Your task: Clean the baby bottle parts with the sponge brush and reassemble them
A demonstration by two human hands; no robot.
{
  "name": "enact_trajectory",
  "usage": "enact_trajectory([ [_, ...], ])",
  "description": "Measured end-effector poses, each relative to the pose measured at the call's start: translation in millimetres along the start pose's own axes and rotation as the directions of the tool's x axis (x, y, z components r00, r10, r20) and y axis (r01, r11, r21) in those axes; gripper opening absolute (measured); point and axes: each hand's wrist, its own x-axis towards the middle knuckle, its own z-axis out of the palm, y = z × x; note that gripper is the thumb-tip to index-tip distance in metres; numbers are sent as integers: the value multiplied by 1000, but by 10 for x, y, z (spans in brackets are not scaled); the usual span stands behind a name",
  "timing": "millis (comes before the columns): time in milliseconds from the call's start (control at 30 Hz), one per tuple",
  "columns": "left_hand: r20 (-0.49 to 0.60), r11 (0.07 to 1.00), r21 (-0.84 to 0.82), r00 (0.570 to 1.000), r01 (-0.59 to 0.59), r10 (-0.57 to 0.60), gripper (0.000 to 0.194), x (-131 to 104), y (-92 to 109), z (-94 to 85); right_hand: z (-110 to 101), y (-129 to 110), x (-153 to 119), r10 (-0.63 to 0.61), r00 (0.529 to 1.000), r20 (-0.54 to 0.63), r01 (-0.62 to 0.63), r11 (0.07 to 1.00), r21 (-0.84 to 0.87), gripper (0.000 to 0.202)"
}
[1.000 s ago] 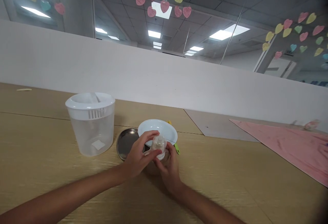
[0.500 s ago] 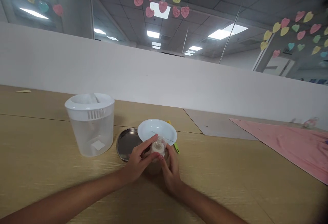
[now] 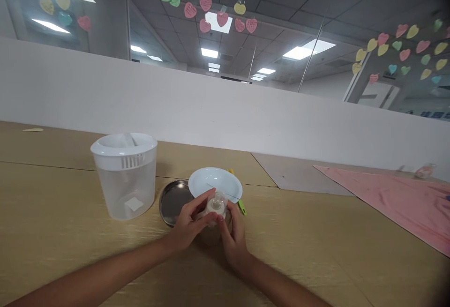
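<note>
Between my two hands is what looks like a baby bottle [image 3: 216, 204], with a clear teat and a white collar; its lower body is blurred and partly hidden. My left hand [image 3: 190, 222] grips the collar from the left, thumb in front and index finger behind. From the right, my right hand [image 3: 235, 236] has its thumb and fingers closed around the same top. The thumbs nearly meet at the front. Just behind the bottle stands a white bowl [image 3: 207, 175], with a thin line like a stick across it. A round metal dish [image 3: 171, 204] sits left of the bowl, partly behind my left hand.
A tall translucent bucket [image 3: 124, 192] with a white rim stands at the left. A green-and-yellow handled tool [image 3: 242, 207] lies partly behind the bowl. Farther right are a grey sheet [image 3: 298, 175] and a pink cloth [image 3: 390, 199]. A white wall [image 3: 197, 105] borders the table's back.
The camera view has tilted up slightly, so everything sits a little lower. Both hands keep their hold on the bottle top, with only a slight shift.
</note>
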Motion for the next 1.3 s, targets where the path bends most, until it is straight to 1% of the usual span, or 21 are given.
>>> enact_trajectory([
  [167, -2, 999, -16, 999, -42, 42, 58, 10, -21, -16, -2, 0, 8, 5, 1000, -5, -5, 999, -32, 29],
  [367, 6, 997, -2, 997, -71, 71, 58, 22, -13, -38, 1, -30, 14, 13, 1000, -1, -13, 1000, -13, 26],
  [467, 4, 997, 23, 998, -69, 69, 59, 22, -9, -45, 0, -30, 21, -1, 1000, -1, 1, 999, -38, 26],
  [600, -4, 998, 44, 999, -38, 39, 61, 23, -23, -61, -17, -7, 38, -38, 999, 8, 38, 992, -117, 25],
  [733, 30, 995, 92, 999, -35, 32, 60, 4, -82, -71, -32, 29, 44, -53, 998, 25, 56, 987, -148, 26],
  [800, 73, 989, 132, 996, -67, 57, 59, -21, -123, -72, -33, 47, 36, -55, 997, 46, 62, 987, -150, 28],
  [900, 124, 968, 203, 984, -149, 125, 62, -61, -175, -76, -35, 61, 18, -56, 996, 69, 66, 985, -160, 30],
  [1000, 149, 947, 249, 974, -204, 171, 65, -88, -193, -85, -42, 60, 8, -45, 995, 84, 59, 983, -175, 30],
  [1067, 136, 943, 250, 973, -218, 189, 62, -98, -189, -87, -48, 59, 7, -43, 994, 100, 61, 981, -186, 29],
  [1167, 82, 961, 191, 979, -199, 186, 58, -103, -161, -76, -54, 76, 6, -41, 995, 91, 58, 979, -197, 31],
  [1233, 64, 980, 131, 988, -150, 142, 65, -93, -122, -61, -55, 97, 3, -51, 996, 72, 65, 977, -202, 34],
  [1300, 85, 990, 96, 992, -99, 90, 70, -70, -65, -47, -53, 113, 2, -82, 995, 61, 94, 972, -215, 37],
])
